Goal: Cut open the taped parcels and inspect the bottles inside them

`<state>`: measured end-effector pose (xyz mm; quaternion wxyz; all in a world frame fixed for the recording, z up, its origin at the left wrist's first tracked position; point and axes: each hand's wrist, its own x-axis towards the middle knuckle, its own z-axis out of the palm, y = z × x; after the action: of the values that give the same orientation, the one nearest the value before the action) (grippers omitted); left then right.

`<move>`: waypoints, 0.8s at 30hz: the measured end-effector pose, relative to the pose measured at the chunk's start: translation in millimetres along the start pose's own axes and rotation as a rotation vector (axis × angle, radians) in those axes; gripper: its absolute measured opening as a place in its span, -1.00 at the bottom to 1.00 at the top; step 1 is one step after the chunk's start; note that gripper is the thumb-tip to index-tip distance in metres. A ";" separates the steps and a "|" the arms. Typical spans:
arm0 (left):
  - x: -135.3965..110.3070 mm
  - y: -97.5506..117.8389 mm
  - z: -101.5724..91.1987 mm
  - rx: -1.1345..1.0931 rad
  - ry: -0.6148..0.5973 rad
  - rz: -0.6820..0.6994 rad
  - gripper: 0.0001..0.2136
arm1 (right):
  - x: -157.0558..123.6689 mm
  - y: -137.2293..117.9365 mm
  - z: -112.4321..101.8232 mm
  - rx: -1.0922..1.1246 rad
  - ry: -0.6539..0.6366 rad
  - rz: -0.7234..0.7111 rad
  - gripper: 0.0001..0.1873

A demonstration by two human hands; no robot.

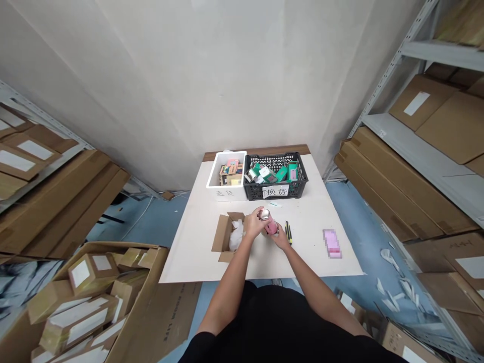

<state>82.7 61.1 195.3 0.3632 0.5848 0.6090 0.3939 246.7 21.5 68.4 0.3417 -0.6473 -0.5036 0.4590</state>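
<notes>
Both hands are closed around a pink cylinder with a shiny silver round end [271, 227], held above the middle of the white table [310, 262]. My left hand [254, 223] grips it near the silver end. On the lower right side, my right hand [280, 239] has its fingers wrapped round the pink body. Just left of my hands stands an open cardboard box [220, 234] with white plastic wrapping [236, 235] inside. A black and yellow utility knife [288, 233] lies right of my right hand.
A white bin [227, 193] of small boxes and a black crate [258, 192] with green boxes stand at the table's back. A blurred pink object [332, 243] lies on the right. A large carton [157, 262] of parcels stands left; shelves with cartons [427, 101] flank both sides.
</notes>
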 end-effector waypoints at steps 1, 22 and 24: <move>1.4 -0.4 -0.8 0.007 0.006 -0.002 -0.33 | 3.0 -0.9 0.7 0.016 -0.007 0.003 -0.16; 25.7 8.3 -51.7 -0.102 0.266 0.005 -0.34 | 44.9 -54.1 22.3 -0.302 0.069 0.053 -0.36; 28.3 7.6 -48.1 -0.102 0.252 0.012 -0.34 | 49.0 -61.1 25.7 -0.391 0.037 0.088 -0.38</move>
<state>41.1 86.7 223.2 0.3108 0.5150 0.6254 0.4970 205.4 84.2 102.5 0.1983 -0.7311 -0.5481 0.3547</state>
